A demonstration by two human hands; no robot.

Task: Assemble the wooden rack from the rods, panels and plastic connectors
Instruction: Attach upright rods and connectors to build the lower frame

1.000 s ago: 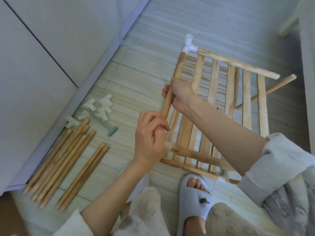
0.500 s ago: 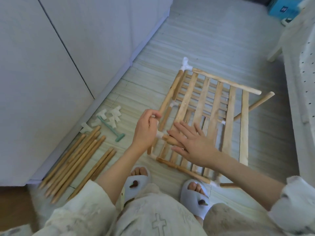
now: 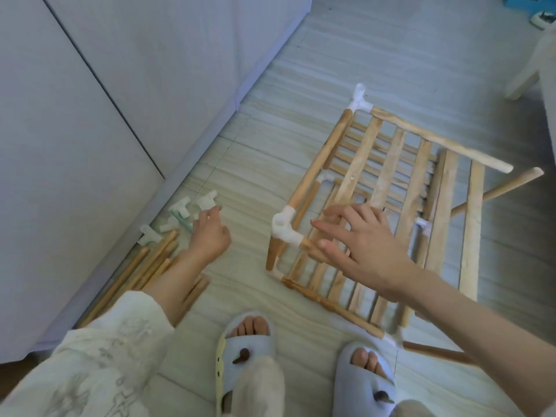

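Writing: none can be read; a blue box (image 3: 529, 0) at the top right edge is cut off and its print is too blurred to tell.
Containers: none in view; the loose parts lie straight on the tiled floor (image 3: 249, 164).
Rack: the half-built wooden rack (image 3: 388, 188) lies on the floor ahead of the slippers (image 3: 245, 356), slatted panels framed by rods, a white corner connector (image 3: 284, 228) on its near left corner.
Right hand: the right hand (image 3: 367, 245) is spread flat, fingers straight, resting over the slats just beside that corner connector.
Left hand: the left hand (image 3: 209, 233) reaches to the pile of loose white connectors (image 3: 192, 210) by the wall, fingers loosely bent; whether it already pinches one I cannot tell.
Spare rods: a bundle of rods (image 3: 141, 272) lies along the skirting, partly under the left forearm.
Change: half a second ago the left hand was up at the rack's corner beside the right hand; now it is away at the connector pile, and the right hand has stayed on the slats.
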